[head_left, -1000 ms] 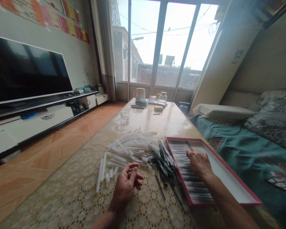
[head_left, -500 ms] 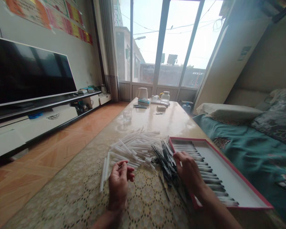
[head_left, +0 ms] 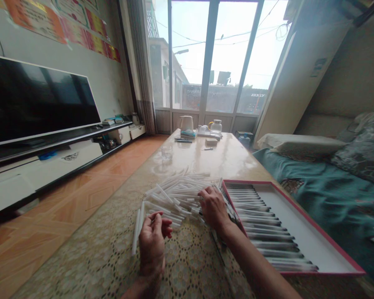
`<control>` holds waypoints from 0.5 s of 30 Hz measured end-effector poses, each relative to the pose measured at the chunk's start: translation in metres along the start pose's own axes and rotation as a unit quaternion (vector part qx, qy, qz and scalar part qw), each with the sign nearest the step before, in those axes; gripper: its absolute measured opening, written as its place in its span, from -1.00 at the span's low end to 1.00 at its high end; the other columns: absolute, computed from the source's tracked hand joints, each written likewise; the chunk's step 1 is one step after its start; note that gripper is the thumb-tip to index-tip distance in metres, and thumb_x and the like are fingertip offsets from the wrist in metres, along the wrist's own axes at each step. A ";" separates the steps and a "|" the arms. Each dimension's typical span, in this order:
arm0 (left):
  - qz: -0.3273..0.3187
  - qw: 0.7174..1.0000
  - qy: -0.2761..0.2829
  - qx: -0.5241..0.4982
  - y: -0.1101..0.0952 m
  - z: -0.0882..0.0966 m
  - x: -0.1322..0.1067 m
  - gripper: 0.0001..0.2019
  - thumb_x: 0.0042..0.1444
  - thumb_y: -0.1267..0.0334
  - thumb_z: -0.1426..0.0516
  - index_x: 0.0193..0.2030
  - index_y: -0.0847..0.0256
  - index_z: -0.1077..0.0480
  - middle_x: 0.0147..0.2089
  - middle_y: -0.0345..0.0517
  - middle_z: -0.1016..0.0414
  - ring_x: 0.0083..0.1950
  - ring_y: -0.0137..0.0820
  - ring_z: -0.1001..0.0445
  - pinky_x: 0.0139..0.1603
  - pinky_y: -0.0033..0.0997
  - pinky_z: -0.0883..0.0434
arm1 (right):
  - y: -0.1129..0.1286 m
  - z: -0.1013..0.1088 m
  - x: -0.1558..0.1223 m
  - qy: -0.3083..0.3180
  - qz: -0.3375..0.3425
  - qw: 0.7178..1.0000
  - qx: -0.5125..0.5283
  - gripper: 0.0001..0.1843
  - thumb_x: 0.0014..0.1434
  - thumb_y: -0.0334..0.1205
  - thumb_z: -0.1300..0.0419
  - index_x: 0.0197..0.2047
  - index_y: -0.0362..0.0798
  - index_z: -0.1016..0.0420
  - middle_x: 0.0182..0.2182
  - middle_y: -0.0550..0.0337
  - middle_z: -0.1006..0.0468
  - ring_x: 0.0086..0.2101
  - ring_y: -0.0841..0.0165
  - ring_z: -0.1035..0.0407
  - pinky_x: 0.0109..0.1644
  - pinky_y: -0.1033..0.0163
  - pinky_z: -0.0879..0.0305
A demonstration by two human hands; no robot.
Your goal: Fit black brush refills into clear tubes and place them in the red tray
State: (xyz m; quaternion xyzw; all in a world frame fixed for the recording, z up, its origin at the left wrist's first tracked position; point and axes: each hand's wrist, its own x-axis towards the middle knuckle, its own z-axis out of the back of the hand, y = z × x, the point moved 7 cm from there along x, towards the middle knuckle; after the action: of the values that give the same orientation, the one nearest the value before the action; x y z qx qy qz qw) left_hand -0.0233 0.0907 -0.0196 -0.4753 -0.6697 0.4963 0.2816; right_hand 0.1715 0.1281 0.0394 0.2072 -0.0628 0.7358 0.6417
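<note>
My left hand (head_left: 153,238) is held above the patterned tablecloth, thumb and index fingertips together and the other fingers curled. Whatever lies between its fingertips is too small to make out. White plastic tubes (head_left: 165,194) lie in a loose heap just beyond it. My right hand (head_left: 214,207) reaches over the right edge of that heap, fingers bent downward and fingertips hidden. Beneath it, mostly covered by hand and wrist, are thin black sticks (head_left: 231,207). To the right, a shallow pink-rimmed box (head_left: 326,236) holds a row of clear tubes with dark ends (head_left: 264,228).
Farther along the table (head_left: 199,160) stand a drinking glass (head_left: 166,153), a small block-shaped box (head_left: 211,142), a kettle (head_left: 186,123) and a glass jug (head_left: 216,126). A sofa (head_left: 299,187) runs along the right side. At left is a television (head_left: 40,101) on a low cabinet.
My right hand has moved left from the box's edge to the border between the black sticks and the white tubes. My left hand has stayed nearly still, shifting slightly.
</note>
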 end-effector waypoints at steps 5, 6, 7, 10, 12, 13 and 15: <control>0.002 1.000 0.001 0.006 0.000 0.000 -0.001 -0.71 -0.10 0.07 -0.21 -0.33 0.21 -0.34 -0.60 -0.29 -0.44 -0.64 -0.52 -0.33 -0.64 -0.55 -0.27 | 0.004 -0.011 0.013 0.005 -0.010 1.000 -0.013 -0.85 0.15 -0.41 -0.06 -0.28 -0.10 -0.45 -0.27 0.03 -0.43 -0.21 0.24 -0.26 -0.16 0.23 -0.09; 0.003 1.000 0.000 0.007 0.000 0.000 -0.001 -0.71 -0.10 0.06 -0.21 -0.33 0.21 -0.34 -0.60 -0.30 -0.43 -0.64 -0.51 -0.33 -0.64 -0.55 -0.27 | 0.003 -0.013 0.014 0.006 -0.012 1.000 -0.016 -0.85 0.15 -0.41 -0.05 -0.30 -0.11 -0.45 -0.27 0.01 -0.43 -0.22 0.24 -0.26 -0.17 0.23 -0.09; 0.005 1.000 0.000 0.008 0.000 0.000 -0.001 -0.71 -0.10 0.06 -0.20 -0.32 0.22 -0.34 -0.61 -0.30 -0.43 -0.64 -0.52 -0.33 -0.64 -0.55 -0.28 | 0.003 -0.015 0.014 0.007 -0.014 1.000 -0.018 -0.84 0.16 -0.41 -0.04 -0.31 -0.12 -0.45 -0.27 0.00 -0.43 -0.22 0.23 -0.26 -0.18 0.23 -0.09; 0.016 1.000 0.008 0.007 0.002 -0.002 -0.001 -0.72 -0.08 0.06 -0.19 -0.32 0.21 -0.33 -0.61 -0.31 -0.43 -0.65 -0.54 -0.32 -0.64 -0.57 -0.28 | 0.002 -0.014 0.014 0.006 -0.014 1.000 -0.016 -0.83 0.17 -0.41 -0.03 -0.33 -0.11 -0.44 -0.27 0.01 -0.43 -0.22 0.24 -0.26 -0.18 0.23 -0.10; 0.026 0.999 0.021 0.005 0.003 -0.005 -0.002 -0.72 -0.08 0.06 -0.19 -0.32 0.22 -0.33 -0.61 -0.32 -0.42 -0.65 -0.55 -0.32 -0.64 -0.58 -0.28 | 0.001 -0.009 0.010 0.003 -0.014 1.000 -0.009 -0.83 0.17 -0.43 -0.02 -0.33 -0.09 -0.43 -0.27 0.04 -0.43 -0.23 0.25 -0.27 -0.17 0.24 -0.10; 0.031 0.999 0.028 0.004 0.004 -0.007 -0.003 -0.72 -0.08 0.07 -0.20 -0.33 0.22 -0.33 -0.61 -0.31 -0.43 -0.65 -0.55 -0.32 -0.65 -0.59 -0.27 | 0.000 -0.005 0.006 0.001 -0.014 1.000 -0.004 -0.82 0.18 -0.43 -0.02 -0.32 -0.08 -0.42 -0.28 0.06 -0.43 -0.23 0.26 -0.28 -0.16 0.25 -0.10; 0.043 0.998 0.046 0.006 0.005 -0.011 -0.007 -0.72 -0.10 0.09 -0.22 -0.34 0.25 -0.36 -0.60 -0.27 -0.45 -0.64 -0.54 -0.34 -0.64 -0.57 -0.30 | 0.000 0.005 -0.006 -0.001 -0.015 1.000 0.010 -0.82 0.20 -0.43 0.01 -0.30 -0.06 -0.39 -0.30 0.11 -0.44 -0.25 0.29 -0.29 -0.18 0.27 -0.11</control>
State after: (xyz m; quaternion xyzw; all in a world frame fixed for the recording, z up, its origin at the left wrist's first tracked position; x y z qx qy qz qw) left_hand -0.0091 0.0890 -0.0197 -0.5246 -0.6318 0.4893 0.2936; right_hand 0.1736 0.1211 0.0413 0.2153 -0.0530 0.7265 0.6504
